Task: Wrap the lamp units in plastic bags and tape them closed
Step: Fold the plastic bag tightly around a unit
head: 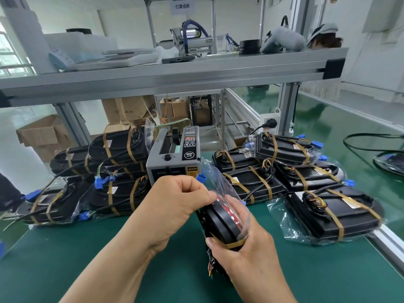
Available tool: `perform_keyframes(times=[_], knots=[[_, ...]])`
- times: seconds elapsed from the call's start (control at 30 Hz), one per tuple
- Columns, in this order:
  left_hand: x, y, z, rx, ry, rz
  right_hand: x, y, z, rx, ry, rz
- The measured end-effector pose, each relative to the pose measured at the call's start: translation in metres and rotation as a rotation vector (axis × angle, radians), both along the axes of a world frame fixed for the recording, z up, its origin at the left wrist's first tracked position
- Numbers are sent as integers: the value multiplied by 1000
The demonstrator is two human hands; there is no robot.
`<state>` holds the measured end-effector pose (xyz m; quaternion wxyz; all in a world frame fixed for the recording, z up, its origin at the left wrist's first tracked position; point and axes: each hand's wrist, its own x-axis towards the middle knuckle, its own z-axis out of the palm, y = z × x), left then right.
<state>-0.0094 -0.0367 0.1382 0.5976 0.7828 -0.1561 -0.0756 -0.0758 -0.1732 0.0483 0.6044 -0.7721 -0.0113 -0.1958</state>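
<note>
A black lamp unit (220, 224) with a red lens stands on edge over the green mat, inside a clear plastic bag (218, 182). My right hand (247, 254) grips its lower end, thumb on a brown tape strip (235, 244). My left hand (177, 204) has curled fingers and pinches the bag against the unit's upper edge. A blue connector (201, 177) sticks up behind my left hand. The grey tape dispenser (172, 158) stands just behind both hands.
Bagged, taped lamp units are stacked left (113, 171) and right (301, 171) of the dispenser. An aluminium shelf beam (175, 77) crosses overhead. A conveyor rail (384, 239) bounds the mat on the right. Cardboard boxes (41, 134) sit behind. Another person (323, 38) sits beyond the shelf.
</note>
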Motion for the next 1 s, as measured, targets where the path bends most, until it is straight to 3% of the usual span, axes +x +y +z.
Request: perform_keyframes(times=[0.4, 1.0], knots=[[-1, -3, -12, 9, -95, 81, -1, -1, 3, -32, 9, 9], [-2, -15, -28, -254, 92, 245, -1, -3, 3, -76, 17, -5]])
